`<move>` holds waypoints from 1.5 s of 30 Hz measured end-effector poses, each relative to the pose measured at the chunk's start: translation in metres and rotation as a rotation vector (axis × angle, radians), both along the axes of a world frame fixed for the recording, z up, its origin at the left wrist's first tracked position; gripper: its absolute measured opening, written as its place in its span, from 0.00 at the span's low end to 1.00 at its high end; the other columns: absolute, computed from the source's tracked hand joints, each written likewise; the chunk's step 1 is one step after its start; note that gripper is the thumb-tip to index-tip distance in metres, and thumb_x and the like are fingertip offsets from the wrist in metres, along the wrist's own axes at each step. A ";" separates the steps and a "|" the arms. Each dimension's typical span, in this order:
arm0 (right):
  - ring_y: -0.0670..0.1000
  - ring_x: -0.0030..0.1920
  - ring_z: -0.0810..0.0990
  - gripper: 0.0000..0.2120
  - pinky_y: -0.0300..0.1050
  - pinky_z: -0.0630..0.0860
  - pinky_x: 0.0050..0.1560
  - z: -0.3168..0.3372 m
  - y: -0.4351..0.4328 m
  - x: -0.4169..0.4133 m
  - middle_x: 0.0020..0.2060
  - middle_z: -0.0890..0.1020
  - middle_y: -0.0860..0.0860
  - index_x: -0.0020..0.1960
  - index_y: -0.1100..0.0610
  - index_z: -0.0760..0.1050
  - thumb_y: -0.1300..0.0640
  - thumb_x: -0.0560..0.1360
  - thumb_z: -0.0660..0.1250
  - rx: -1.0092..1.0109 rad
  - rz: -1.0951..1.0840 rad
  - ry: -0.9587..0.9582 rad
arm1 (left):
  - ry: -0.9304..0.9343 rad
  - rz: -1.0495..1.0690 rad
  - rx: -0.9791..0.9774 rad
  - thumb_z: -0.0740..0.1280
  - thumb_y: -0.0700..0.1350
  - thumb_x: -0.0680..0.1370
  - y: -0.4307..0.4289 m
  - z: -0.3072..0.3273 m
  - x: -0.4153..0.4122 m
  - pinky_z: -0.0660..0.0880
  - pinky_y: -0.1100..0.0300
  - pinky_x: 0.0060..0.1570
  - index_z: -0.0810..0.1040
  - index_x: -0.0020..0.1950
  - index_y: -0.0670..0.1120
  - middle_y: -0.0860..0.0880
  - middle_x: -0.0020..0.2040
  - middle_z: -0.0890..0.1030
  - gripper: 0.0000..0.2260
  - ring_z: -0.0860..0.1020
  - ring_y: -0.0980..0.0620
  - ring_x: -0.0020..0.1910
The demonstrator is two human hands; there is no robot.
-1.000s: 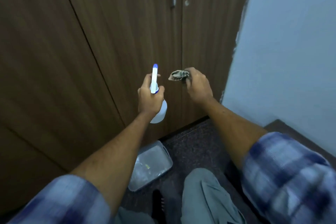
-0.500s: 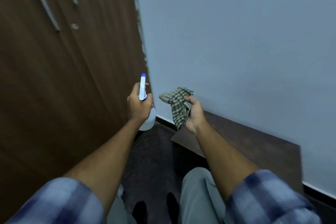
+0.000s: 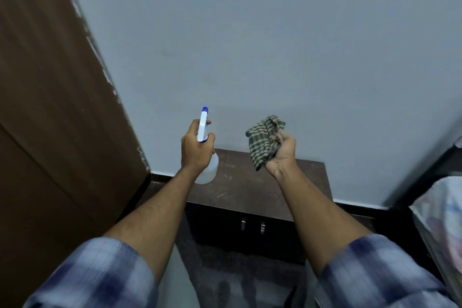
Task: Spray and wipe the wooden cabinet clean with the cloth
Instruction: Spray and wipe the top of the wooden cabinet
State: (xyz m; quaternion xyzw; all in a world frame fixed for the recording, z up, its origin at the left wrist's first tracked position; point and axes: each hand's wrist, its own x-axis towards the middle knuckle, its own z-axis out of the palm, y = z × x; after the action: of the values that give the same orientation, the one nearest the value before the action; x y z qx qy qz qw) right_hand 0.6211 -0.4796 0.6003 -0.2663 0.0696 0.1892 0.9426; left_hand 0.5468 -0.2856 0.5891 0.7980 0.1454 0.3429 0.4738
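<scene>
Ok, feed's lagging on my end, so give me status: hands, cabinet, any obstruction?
Left hand gripping spray bottle, right hand bunching checked cloth. Low wooden cabinet below, top scuffed, not yet wiped. Nothing on its top.

One spray bottle (image 3: 204, 147); one checked cloth (image 3: 263, 142); two hands, a left hand (image 3: 196, 149) and a right hand (image 3: 282, 151); one low wooden cabinet (image 3: 250, 190) with two small metal handles (image 3: 252, 226); one tall brown wardrobe (image 3: 50, 120); two plaid sleeves (image 3: 100, 275).
</scene>
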 end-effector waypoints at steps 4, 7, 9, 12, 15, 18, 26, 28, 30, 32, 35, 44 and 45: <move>0.60 0.46 0.82 0.16 0.50 0.79 0.52 -0.001 -0.037 0.000 0.47 0.82 0.59 0.55 0.63 0.78 0.59 0.74 0.56 0.164 -0.065 -0.100 | 0.003 -0.047 -0.018 0.64 0.40 0.72 -0.016 0.003 0.002 0.80 0.53 0.29 0.76 0.50 0.65 0.57 0.43 0.79 0.18 0.78 0.45 0.27; 0.60 0.49 0.82 0.18 0.52 0.77 0.56 -0.005 -0.052 0.002 0.51 0.82 0.59 0.61 0.63 0.77 0.57 0.73 0.64 0.214 -0.082 -0.147 | 0.011 -0.060 -0.022 0.65 0.39 0.72 -0.025 -0.003 0.001 0.79 0.58 0.27 0.76 0.49 0.64 0.57 0.41 0.79 0.18 0.78 0.42 0.28; 0.59 0.49 0.82 0.17 0.52 0.77 0.56 -0.012 -0.056 0.003 0.50 0.83 0.58 0.60 0.63 0.78 0.56 0.75 0.66 0.206 -0.092 -0.162 | 0.021 -0.074 -0.030 0.66 0.39 0.73 -0.026 -0.010 -0.002 0.78 0.60 0.27 0.77 0.49 0.63 0.61 0.39 0.79 0.17 0.78 0.46 0.26; 0.57 0.44 0.84 0.10 0.48 0.80 0.49 -0.030 -0.053 0.008 0.45 0.84 0.56 0.53 0.61 0.81 0.58 0.74 0.68 0.147 -0.119 -0.124 | 0.089 -0.087 -0.053 0.65 0.39 0.73 -0.018 -0.030 -0.007 0.78 0.59 0.27 0.78 0.50 0.60 0.52 0.41 0.79 0.15 0.75 0.51 0.25; 0.55 0.40 0.83 0.06 0.44 0.81 0.43 -0.054 -0.043 0.014 0.42 0.83 0.55 0.47 0.60 0.82 0.62 0.74 0.66 0.067 -0.109 -0.067 | 0.199 -0.101 -0.079 0.65 0.41 0.73 0.000 -0.062 -0.014 0.78 0.54 0.26 0.78 0.48 0.58 0.42 0.42 0.78 0.12 0.74 0.51 0.26; 0.54 0.37 0.79 0.09 0.40 0.77 0.35 -0.078 -0.025 0.020 0.43 0.78 0.56 0.48 0.60 0.77 0.66 0.74 0.59 -0.056 -0.046 -0.010 | 0.325 -0.129 -0.087 0.64 0.42 0.72 0.024 -0.094 -0.018 0.81 0.42 0.34 0.79 0.51 0.53 0.40 0.44 0.79 0.11 0.78 0.44 0.32; 0.53 0.35 0.71 0.22 0.36 0.72 0.27 -0.149 0.029 0.052 0.44 0.72 0.60 0.65 0.57 0.67 0.72 0.75 0.50 -0.300 -0.047 0.030 | 0.496 -0.205 -0.157 0.67 0.32 0.76 0.098 -0.156 0.010 0.78 0.42 0.48 0.83 0.60 0.43 0.42 0.53 0.86 0.15 0.83 0.41 0.51; 0.52 0.34 0.70 0.24 0.36 0.72 0.27 -0.164 0.037 0.061 0.44 0.71 0.59 0.64 0.55 0.67 0.73 0.75 0.50 -0.337 -0.047 0.052 | 0.505 -0.212 -0.124 0.71 0.35 0.76 0.110 -0.167 0.022 0.78 0.51 0.50 0.84 0.57 0.41 0.45 0.51 0.87 0.11 0.83 0.47 0.49; 0.51 0.33 0.69 0.25 0.37 0.71 0.27 -0.175 0.044 0.069 0.43 0.71 0.59 0.63 0.54 0.68 0.74 0.74 0.50 -0.370 -0.053 0.066 | 0.513 -0.212 -0.101 0.76 0.41 0.75 0.118 -0.175 0.034 0.78 0.55 0.51 0.85 0.55 0.41 0.47 0.50 0.87 0.09 0.84 0.50 0.49; 0.52 0.34 0.70 0.25 0.38 0.72 0.27 -0.183 0.049 0.077 0.42 0.72 0.59 0.63 0.53 0.69 0.73 0.75 0.50 -0.383 -0.050 0.079 | 0.540 -0.220 -0.093 0.78 0.45 0.74 0.124 -0.180 0.045 0.79 0.55 0.52 0.86 0.53 0.43 0.46 0.50 0.87 0.10 0.84 0.49 0.49; 0.55 0.36 0.73 0.27 0.41 0.74 0.31 -0.191 0.059 0.087 0.41 0.73 0.59 0.66 0.53 0.69 0.74 0.74 0.49 -0.354 -0.040 0.108 | 0.567 -0.215 -0.053 0.78 0.46 0.72 0.128 -0.186 0.058 0.79 0.54 0.50 0.86 0.50 0.43 0.46 0.47 0.87 0.10 0.85 0.48 0.47; 0.54 0.36 0.73 0.23 0.47 0.70 0.38 -0.204 0.085 0.110 0.39 0.72 0.56 0.61 0.55 0.68 0.73 0.73 0.48 -0.275 -0.020 0.088 | 0.676 -0.071 0.032 0.71 0.52 0.71 0.138 -0.196 0.075 0.71 0.62 0.28 0.83 0.42 0.43 0.45 0.32 0.81 0.12 0.77 0.49 0.28; 0.54 0.35 0.73 0.23 0.46 0.72 0.37 -0.206 0.089 0.113 0.39 0.73 0.56 0.59 0.54 0.70 0.73 0.73 0.49 -0.288 -0.024 0.076 | 0.677 -0.075 0.029 0.71 0.51 0.72 0.142 -0.196 0.076 0.71 0.63 0.27 0.84 0.44 0.43 0.44 0.35 0.83 0.12 0.77 0.50 0.29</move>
State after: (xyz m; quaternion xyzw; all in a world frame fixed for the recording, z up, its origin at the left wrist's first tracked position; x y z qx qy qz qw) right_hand 0.7345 -0.3911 0.3939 -0.3906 0.1349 0.1757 0.8935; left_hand 0.6226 -0.1439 0.3932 0.8779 0.2600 0.0430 0.3998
